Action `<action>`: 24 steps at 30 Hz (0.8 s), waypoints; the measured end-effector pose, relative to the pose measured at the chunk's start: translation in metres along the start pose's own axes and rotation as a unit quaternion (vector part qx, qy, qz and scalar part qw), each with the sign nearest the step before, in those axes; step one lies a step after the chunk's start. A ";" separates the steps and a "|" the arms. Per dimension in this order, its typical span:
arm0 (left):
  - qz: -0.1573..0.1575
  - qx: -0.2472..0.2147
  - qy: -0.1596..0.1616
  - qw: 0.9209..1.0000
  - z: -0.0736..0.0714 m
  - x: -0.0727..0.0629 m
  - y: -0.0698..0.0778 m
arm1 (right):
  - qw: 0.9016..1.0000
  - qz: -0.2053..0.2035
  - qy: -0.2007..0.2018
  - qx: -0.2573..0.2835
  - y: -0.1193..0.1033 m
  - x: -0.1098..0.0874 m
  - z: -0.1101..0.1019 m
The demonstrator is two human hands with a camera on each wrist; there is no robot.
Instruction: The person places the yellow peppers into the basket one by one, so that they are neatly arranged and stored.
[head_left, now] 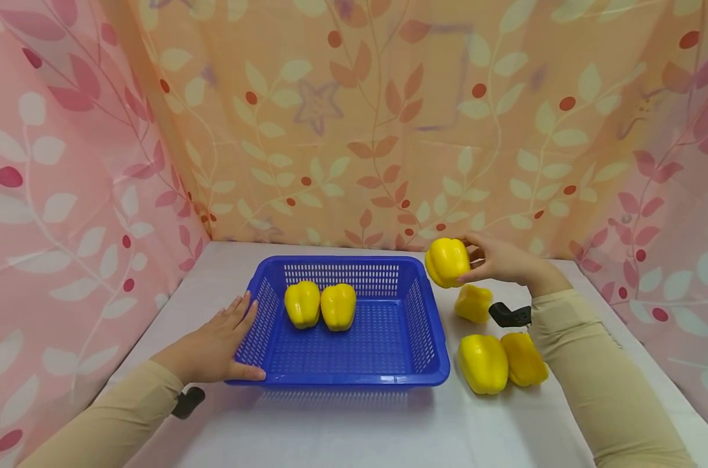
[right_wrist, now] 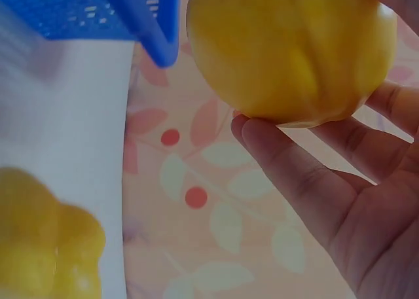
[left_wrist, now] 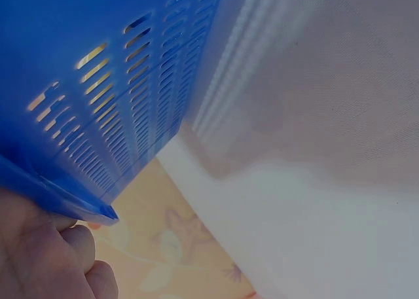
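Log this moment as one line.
right hand holds yellow pepper | left hand touches basket | inside: two peppers | table: three peppers

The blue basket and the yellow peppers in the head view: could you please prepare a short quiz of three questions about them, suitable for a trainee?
1. Count: how many yellow peppers can be seen in the head view altogether?
2. True or false: the left hand touches the blue basket.
3. Choose one. In the head view, where do the yellow peppers on the table lie?
A) To the left of the blue basket
B) To the right of the blue basket
C) Under the blue basket

Key
1. Six: two in the blue basket, three on the table and one held in the right hand.
2. True.
3. B.
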State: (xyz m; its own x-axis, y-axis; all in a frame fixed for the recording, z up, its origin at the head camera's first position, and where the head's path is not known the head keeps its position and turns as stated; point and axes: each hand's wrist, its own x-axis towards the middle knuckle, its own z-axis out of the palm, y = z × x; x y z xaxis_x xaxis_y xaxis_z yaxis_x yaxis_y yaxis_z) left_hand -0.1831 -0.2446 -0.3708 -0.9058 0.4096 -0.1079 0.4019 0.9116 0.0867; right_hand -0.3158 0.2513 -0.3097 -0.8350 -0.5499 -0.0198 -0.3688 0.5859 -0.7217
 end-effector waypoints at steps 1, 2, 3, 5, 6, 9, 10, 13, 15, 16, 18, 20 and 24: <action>-0.001 0.000 -0.001 1.000 0.000 0.000 0.000 | 1.000 -0.003 0.000 -0.003 -0.003 0.002 0.002; -0.001 -0.001 -0.002 1.000 0.000 0.000 0.000 | 1.000 -0.004 -0.001 -0.004 -0.005 0.005 0.003; -0.002 -0.001 -0.002 1.000 -0.001 0.000 0.000 | 1.000 -0.008 -0.002 -0.003 -0.007 0.007 0.005; -0.002 0.000 -0.003 1.000 -0.001 0.000 0.001 | 1.000 -0.011 -0.003 -0.004 -0.012 0.011 0.008; -0.002 0.000 -0.003 1.000 -0.001 0.000 0.001 | 1.000 -0.012 -0.003 -0.005 -0.013 0.013 0.010; -0.003 0.000 -0.005 1.000 -0.001 0.000 0.001 | 1.000 -0.014 -0.006 -0.002 -0.017 0.018 0.015; -0.003 0.000 -0.005 1.000 -0.001 0.000 0.001 | 1.000 -0.014 -0.008 -0.001 -0.018 0.020 0.016; -0.003 -0.001 -0.003 1.000 -0.001 0.000 0.000 | 1.000 -0.019 -0.018 0.009 -0.021 0.024 0.021; 0.001 0.001 0.001 1.000 0.000 0.000 0.000 | 0.999 -0.021 -0.022 0.011 -0.022 0.028 0.023; 0.003 0.001 0.003 1.000 0.000 0.000 0.000 | 0.999 -0.021 -0.024 0.011 -0.023 0.029 0.025; 0.007 0.002 0.007 1.000 0.000 0.000 0.000 | 0.999 -0.023 -0.028 0.006 -0.024 0.033 0.028; 0.009 0.004 0.009 1.000 0.000 0.000 0.000 | 0.999 -0.026 -0.033 0.003 -0.025 0.036 0.032; 0.006 0.004 0.005 1.000 0.001 0.000 -0.001 | 0.998 -0.033 -0.046 0.010 -0.029 0.044 0.040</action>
State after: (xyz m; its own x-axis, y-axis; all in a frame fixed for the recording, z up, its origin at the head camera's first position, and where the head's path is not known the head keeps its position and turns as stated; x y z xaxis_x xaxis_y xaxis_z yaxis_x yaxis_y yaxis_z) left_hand -0.1832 -0.2451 -0.3714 -0.9020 0.4208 -0.0967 0.4143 0.9066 0.0803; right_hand -0.3256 0.1860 -0.3178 -0.7682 -0.6392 -0.0346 -0.4119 0.5350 -0.7376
